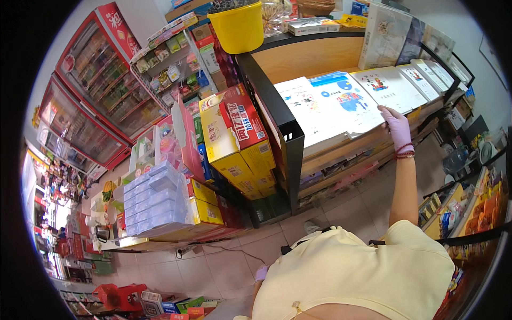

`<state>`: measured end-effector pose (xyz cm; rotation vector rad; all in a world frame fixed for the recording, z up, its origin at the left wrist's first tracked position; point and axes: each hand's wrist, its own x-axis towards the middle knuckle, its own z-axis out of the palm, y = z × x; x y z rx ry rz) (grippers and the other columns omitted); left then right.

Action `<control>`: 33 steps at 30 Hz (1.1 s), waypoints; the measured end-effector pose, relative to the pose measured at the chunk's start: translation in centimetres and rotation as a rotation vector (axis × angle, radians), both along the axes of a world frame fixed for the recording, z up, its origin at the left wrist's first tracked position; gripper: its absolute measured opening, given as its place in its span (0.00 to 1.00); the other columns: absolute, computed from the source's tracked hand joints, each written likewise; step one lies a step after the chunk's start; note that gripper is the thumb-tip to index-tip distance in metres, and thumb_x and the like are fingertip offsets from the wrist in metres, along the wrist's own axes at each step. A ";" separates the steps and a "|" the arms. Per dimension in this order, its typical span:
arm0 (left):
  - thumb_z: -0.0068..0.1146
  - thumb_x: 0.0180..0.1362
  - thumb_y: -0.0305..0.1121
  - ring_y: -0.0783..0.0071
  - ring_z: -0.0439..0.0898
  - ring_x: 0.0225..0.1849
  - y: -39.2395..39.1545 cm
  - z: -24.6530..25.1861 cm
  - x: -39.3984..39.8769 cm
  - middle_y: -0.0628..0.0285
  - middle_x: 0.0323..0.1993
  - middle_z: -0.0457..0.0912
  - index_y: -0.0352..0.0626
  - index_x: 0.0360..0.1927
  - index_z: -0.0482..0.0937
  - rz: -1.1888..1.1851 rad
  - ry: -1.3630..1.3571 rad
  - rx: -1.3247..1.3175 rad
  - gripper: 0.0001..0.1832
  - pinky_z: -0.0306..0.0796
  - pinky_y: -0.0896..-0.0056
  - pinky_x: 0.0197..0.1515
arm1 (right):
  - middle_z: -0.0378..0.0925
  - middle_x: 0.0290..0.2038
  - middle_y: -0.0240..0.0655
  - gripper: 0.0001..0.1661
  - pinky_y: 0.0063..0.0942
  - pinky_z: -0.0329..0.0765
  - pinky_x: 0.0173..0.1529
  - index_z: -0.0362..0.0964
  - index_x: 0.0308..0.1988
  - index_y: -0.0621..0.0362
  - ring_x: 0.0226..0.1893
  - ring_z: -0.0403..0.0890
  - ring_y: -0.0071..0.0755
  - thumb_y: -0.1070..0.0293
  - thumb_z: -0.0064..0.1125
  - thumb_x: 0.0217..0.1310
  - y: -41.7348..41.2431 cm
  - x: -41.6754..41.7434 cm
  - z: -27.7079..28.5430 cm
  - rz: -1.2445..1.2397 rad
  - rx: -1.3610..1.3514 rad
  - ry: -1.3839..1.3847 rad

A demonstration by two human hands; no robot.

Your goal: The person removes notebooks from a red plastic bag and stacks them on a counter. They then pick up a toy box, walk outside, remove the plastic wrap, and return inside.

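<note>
My right hand (396, 124), in a thin lilac glove, reaches to the front edge of a wooden display shelf. Its fingertips touch the corner of a white booklet (378, 86) with a cartoon print; whether they grip it cannot be told. Left of the hand lie a booklet with a blue printed design (348, 104) and a stack of white booklets (306, 114). More thin booklets (418, 78) lie in overlapping rows to the right. My left hand (261, 273), also gloved in lilac, hangs low beside my body, far from the shelf, its fingers partly hidden.
A black metal frame post (289, 138) ends the shelf. Left of it stand red and yellow cartons (236, 140) and wrapped pale blue boxes (150, 200). A yellow bucket (236, 28) sits on the upper ledge. Snack racks (472, 204) stand at right; a cable (236, 250) crosses the tiled floor.
</note>
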<state>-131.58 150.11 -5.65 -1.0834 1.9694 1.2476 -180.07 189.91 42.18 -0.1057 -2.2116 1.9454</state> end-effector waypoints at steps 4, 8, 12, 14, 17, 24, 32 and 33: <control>0.49 0.65 0.46 0.48 0.79 0.54 2.2 -0.5 -0.5 0.45 0.55 0.78 0.41 0.54 0.76 -0.087 -0.046 -0.010 0.22 0.72 0.54 0.55 | 0.82 0.34 0.25 0.15 0.13 0.64 0.22 0.81 0.50 0.59 0.18 0.67 0.10 0.64 0.57 0.69 0.4 -1.4 -0.6 -0.024 0.024 0.074; 0.50 0.65 0.46 0.47 0.79 0.53 3.3 -1.0 -1.7 0.44 0.53 0.78 0.40 0.52 0.76 -0.154 -0.094 -0.021 0.21 0.73 0.52 0.54 | 0.80 0.28 0.25 0.14 0.15 0.62 0.22 0.82 0.48 0.60 0.18 0.65 0.11 0.64 0.59 0.68 -0.7 -2.0 0.2 -0.088 -0.023 0.129; 0.51 0.64 0.46 0.46 0.79 0.53 3.0 -0.8 -4.5 0.44 0.52 0.79 0.40 0.50 0.77 -0.205 -0.083 -0.025 0.21 0.73 0.51 0.53 | 0.84 0.35 0.29 0.15 0.14 0.65 0.23 0.81 0.49 0.60 0.20 0.67 0.11 0.64 0.57 0.69 -0.8 -2.7 0.8 -0.136 -0.016 0.170; 0.51 0.64 0.46 0.45 0.79 0.52 2.6 -0.1 -5.2 0.43 0.51 0.80 0.39 0.50 0.77 -0.211 -0.077 -0.041 0.21 0.73 0.50 0.53 | 0.85 0.36 0.30 0.16 0.16 0.67 0.25 0.80 0.50 0.62 0.21 0.70 0.13 0.63 0.57 0.69 -0.7 -3.1 1.0 -0.127 0.023 0.159; 0.52 0.63 0.46 0.44 0.79 0.52 2.1 0.7 -6.5 0.43 0.50 0.80 0.39 0.48 0.77 -0.238 -0.056 -0.067 0.21 0.73 0.49 0.52 | 0.85 0.37 0.36 0.18 0.23 0.74 0.31 0.78 0.54 0.55 0.24 0.76 0.24 0.62 0.57 0.69 -0.4 -3.8 0.9 -0.277 0.380 0.142; 0.50 0.62 0.42 0.44 0.80 0.51 2.4 0.4 -7.9 0.43 0.48 0.82 0.38 0.48 0.77 -0.481 -0.071 -0.274 0.19 0.75 0.50 0.51 | 0.81 0.33 0.40 0.13 0.29 0.74 0.35 0.73 0.43 0.49 0.29 0.80 0.30 0.53 0.56 0.68 1.9 1.3 1.2 0.150 -0.010 0.706; 0.48 0.63 0.42 0.42 0.79 0.52 5.6 0.5 -5.0 0.40 0.50 0.80 0.42 0.49 0.78 0.073 0.236 -0.223 0.18 0.73 0.52 0.54 | 0.74 0.18 0.28 0.28 0.26 0.65 0.21 0.80 0.47 0.71 0.16 0.71 0.25 0.52 0.61 0.66 -12.3 2.4 1.1 2.072 -0.625 0.065; 0.48 0.63 0.42 0.42 0.79 0.52 4.6 0.8 -4.6 0.41 0.50 0.80 0.42 0.49 0.78 -0.017 0.179 -0.177 0.18 0.73 0.52 0.54 | 0.75 0.19 0.27 0.27 0.25 0.66 0.23 0.80 0.48 0.67 0.18 0.70 0.25 0.51 0.61 0.66 -13.1 2.7 1.0 2.153 -0.551 0.073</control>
